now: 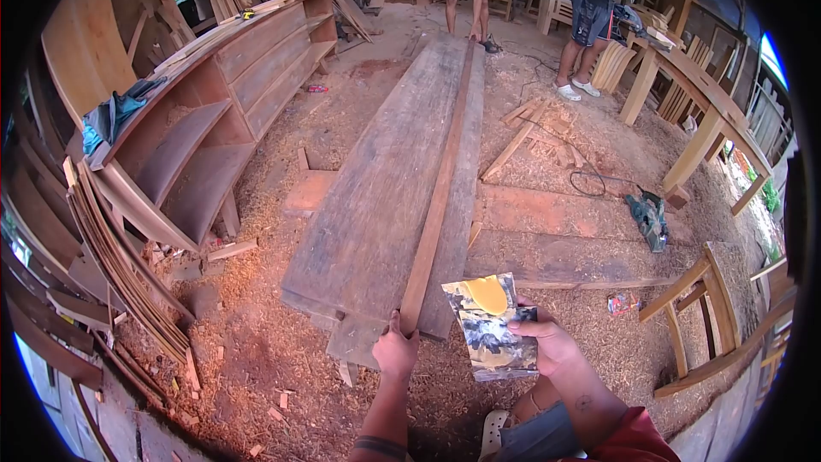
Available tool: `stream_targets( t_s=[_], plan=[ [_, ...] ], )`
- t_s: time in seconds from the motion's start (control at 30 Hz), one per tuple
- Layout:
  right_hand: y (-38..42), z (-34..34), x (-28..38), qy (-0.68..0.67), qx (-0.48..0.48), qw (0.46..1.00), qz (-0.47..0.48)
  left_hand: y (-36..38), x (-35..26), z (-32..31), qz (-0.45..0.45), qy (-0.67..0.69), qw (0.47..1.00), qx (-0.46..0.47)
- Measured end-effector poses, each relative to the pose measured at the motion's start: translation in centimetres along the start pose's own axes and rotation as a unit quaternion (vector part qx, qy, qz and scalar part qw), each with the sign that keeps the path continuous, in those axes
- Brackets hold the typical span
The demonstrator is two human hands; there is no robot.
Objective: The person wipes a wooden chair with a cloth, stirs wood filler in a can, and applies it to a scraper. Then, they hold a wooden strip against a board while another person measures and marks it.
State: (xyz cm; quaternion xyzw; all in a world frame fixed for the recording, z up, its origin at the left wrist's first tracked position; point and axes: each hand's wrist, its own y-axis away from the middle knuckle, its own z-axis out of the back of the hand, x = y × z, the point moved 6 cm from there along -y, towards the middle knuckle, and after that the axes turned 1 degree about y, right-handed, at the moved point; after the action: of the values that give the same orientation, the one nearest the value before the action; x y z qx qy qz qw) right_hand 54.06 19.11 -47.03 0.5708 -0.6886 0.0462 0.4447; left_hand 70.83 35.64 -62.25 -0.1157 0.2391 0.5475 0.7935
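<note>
Left hand (396, 349) grips near end of strip (436, 222), thumb on top; strip lies lengthwise on the board (368, 180), toward its right side. My right hand (547, 338) pinches a patterned sheet (496, 355) with a yellow smear (488, 294), paste probably. Co-worker's hand (474, 32) at far end, contact unclear. To steady the strip well, I'd say: light even pressure, strip flat, sheet level so nothing drips.

The left arm (385, 406) reaches ahead, the left hand (396, 352) closed with its thumb (394, 322) pointing forward. The right forearm (592, 404) angles inward, the right hand (552, 340) pinching, its mostly hidden fingers probably curled behind.
</note>
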Motion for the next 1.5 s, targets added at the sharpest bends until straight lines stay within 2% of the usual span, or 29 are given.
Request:
stream_targets(
  t_s=[0.4,0.9,1.2,1.5],
  plan=[
    [0.3,-0.2,0.2,0.003,-0.04,0.999,-0.005,0.0,0.0,0.0,0.003,0.008,1.0,-0.021],
    [0.3,-0.5,0.1,-0.003,-0.018,1.0,0.004,0.4,-0.5,0.0,-0.008,0.013,1.0,-0.026],
    [0.8,-0.6,0.4,0.008,-0.054,0.998,0.007,0.3,-0.4,0.1,-0.012,0.005,0.999,-0.029],
    [0.4,-0.6,0.3,-0.003,-0.012,1.0,-0.001,0.2,-0.2,0.4,0.004,0.017,0.999,-0.033]
  ],
)
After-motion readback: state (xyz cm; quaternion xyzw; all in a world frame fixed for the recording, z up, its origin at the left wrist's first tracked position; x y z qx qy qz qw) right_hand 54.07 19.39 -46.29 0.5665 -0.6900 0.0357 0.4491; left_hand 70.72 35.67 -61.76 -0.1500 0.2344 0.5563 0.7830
